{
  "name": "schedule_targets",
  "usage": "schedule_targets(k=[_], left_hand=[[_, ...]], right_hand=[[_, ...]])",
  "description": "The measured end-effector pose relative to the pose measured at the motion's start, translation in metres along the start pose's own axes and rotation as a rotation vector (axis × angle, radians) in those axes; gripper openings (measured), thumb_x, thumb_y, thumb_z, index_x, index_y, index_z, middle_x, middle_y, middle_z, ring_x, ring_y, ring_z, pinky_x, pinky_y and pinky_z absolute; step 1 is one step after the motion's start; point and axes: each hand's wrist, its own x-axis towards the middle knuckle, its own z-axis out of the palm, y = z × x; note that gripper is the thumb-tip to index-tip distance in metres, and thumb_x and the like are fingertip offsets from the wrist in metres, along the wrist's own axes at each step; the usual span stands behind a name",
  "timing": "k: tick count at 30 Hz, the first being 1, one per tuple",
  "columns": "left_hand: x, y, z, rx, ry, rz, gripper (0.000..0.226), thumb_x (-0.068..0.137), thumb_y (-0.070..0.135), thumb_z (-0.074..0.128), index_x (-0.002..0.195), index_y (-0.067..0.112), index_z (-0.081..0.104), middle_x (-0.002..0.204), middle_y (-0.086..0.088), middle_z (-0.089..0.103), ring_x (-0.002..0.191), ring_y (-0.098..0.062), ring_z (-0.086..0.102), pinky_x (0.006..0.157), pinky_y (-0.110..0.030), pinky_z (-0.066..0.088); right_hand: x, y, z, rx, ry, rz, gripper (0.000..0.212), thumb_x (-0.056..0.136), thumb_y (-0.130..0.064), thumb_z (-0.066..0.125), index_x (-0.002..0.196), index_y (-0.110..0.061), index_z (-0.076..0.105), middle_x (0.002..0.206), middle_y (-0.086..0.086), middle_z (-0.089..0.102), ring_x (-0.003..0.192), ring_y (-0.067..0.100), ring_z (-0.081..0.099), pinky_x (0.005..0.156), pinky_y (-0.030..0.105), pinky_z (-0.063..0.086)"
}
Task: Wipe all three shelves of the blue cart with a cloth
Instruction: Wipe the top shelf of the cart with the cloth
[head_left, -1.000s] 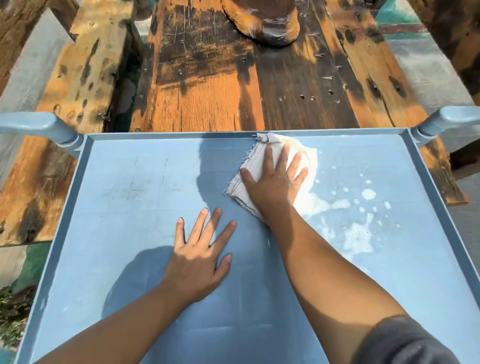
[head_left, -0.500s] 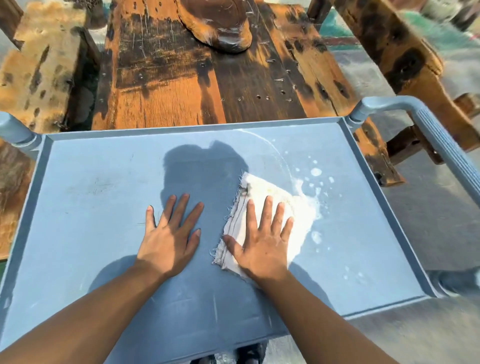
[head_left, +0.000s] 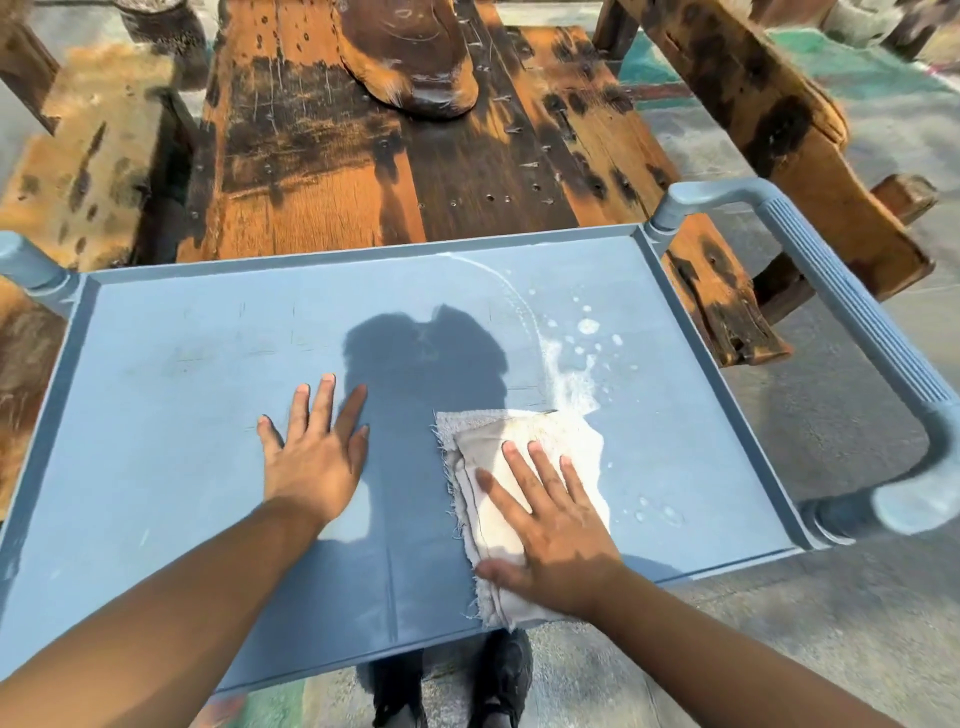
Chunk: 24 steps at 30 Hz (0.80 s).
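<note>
The blue cart's top shelf fills the middle of the head view, with a low raised rim. A frayed white cloth lies folded on its near right part, reaching the front edge. My right hand presses flat on the cloth, fingers spread. My left hand rests flat on the bare shelf to the cloth's left and holds nothing. White foam and droplets spread beyond the cloth toward the far right corner. The lower shelves are hidden under the top one.
The cart's ribbed handle curves around the right end, and another handle end shows at the left. A worn wooden table stands just beyond the cart, a wooden bench at the right. My dark shoes show below the front edge.
My right hand has dragged the cloth from the far edge toward the near right part of the shelf, leaving a foam streak. My left hand stays flat on the shelf.
</note>
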Motion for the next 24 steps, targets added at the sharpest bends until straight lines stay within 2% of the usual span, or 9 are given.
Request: schedule_targets(k=[3,5,7,8,10,13,17,22,24], left_hand=[[-0.009,0.029,-0.001,-0.137,0.021,-0.158,0.052,0.103,0.038,0.018,0.155,0.038,0.01,0.167,0.002,0.0,0.152,-0.027,-0.006,0.116,-0.066,0.004],[-0.015,0.048,-0.004,-0.239,0.065,-0.237,0.056,0.099,0.017,0.034,0.152,0.028,0.022,0.166,-0.003,0.006,0.152,-0.03,-0.003,0.116,-0.066,0.004],[-0.023,0.057,-0.005,-0.225,0.074,-0.218,0.065,0.089,0.002,0.041,0.15,0.021,0.027,0.165,-0.004,0.011,0.152,-0.031,0.001,0.116,-0.066,0.005],[-0.026,0.058,-0.004,-0.191,0.064,-0.178,0.066,0.088,0.0,0.041,0.15,0.019,0.027,0.164,-0.003,0.012,0.152,-0.031,0.002,0.116,-0.065,0.006],[-0.03,0.055,-0.001,-0.101,0.049,-0.088,0.063,0.091,0.004,0.039,0.151,0.017,0.024,0.164,-0.002,0.012,0.152,-0.029,0.004,0.116,-0.066,0.009],[-0.029,0.044,0.001,0.013,0.012,0.061,0.057,0.094,0.019,0.034,0.151,0.019,0.023,0.164,-0.004,0.011,0.151,-0.03,0.006,0.112,-0.068,0.016],[-0.014,0.034,0.006,0.055,-0.037,0.129,0.062,0.097,0.045,0.018,0.153,0.021,0.016,0.165,-0.009,0.004,0.152,-0.029,-0.002,0.113,-0.071,0.01],[-0.002,0.03,0.01,0.02,-0.026,0.196,0.07,0.096,0.059,0.014,0.154,0.019,0.014,0.166,-0.006,0.003,0.153,-0.028,-0.006,0.114,-0.072,0.005],[-0.002,0.029,0.01,-0.014,0.001,0.181,0.071,0.097,0.06,0.017,0.155,0.019,0.013,0.166,-0.005,0.003,0.153,-0.027,-0.003,0.116,-0.069,0.002]], right_hand=[[-0.004,0.031,-0.009,-0.021,-0.044,-0.181,0.088,0.088,-0.087,0.021,0.157,-0.044,-0.013,0.165,-0.004,-0.028,0.151,0.023,-0.027,0.12,0.054,-0.007],[-0.005,0.052,-0.019,-0.044,-0.082,-0.309,0.087,0.089,-0.084,0.028,0.157,-0.044,-0.011,0.166,-0.006,-0.027,0.152,0.022,-0.027,0.119,0.055,-0.008],[-0.002,0.058,-0.024,-0.06,-0.067,-0.403,0.087,0.09,-0.078,0.034,0.158,-0.043,-0.007,0.167,-0.002,-0.024,0.153,0.025,-0.023,0.117,0.056,-0.012],[-0.001,0.055,-0.025,-0.051,-0.051,-0.429,0.085,0.09,-0.077,0.032,0.159,-0.042,-0.005,0.167,0.001,-0.023,0.153,0.027,-0.022,0.116,0.057,-0.013],[0.003,0.047,-0.021,-0.021,-0.028,-0.445,0.084,0.089,-0.08,0.024,0.159,-0.042,-0.002,0.167,0.002,-0.022,0.153,0.03,-0.021,0.115,0.057,-0.013],[0.012,0.044,-0.015,-0.025,-0.031,-0.434,0.082,0.091,-0.081,0.028,0.158,-0.045,-0.004,0.167,-0.003,-0.024,0.152,0.027,-0.025,0.115,0.058,-0.013],[0.047,0.042,-0.021,-0.034,-0.012,-0.469,0.08,0.09,-0.08,0.032,0.157,-0.049,0.0,0.169,-0.006,-0.016,0.154,0.026,-0.019,0.119,0.059,-0.013],[0.113,0.038,-0.032,-0.099,0.062,-0.468,0.079,0.091,-0.072,0.046,0.158,-0.041,0.02,0.17,-0.001,0.004,0.156,0.031,0.0,0.122,0.062,0.005],[0.139,0.035,-0.037,-0.105,0.06,-0.443,0.079,0.089,-0.071,0.045,0.158,-0.041,0.021,0.169,-0.001,0.006,0.155,0.033,0.003,0.122,0.062,0.006]])
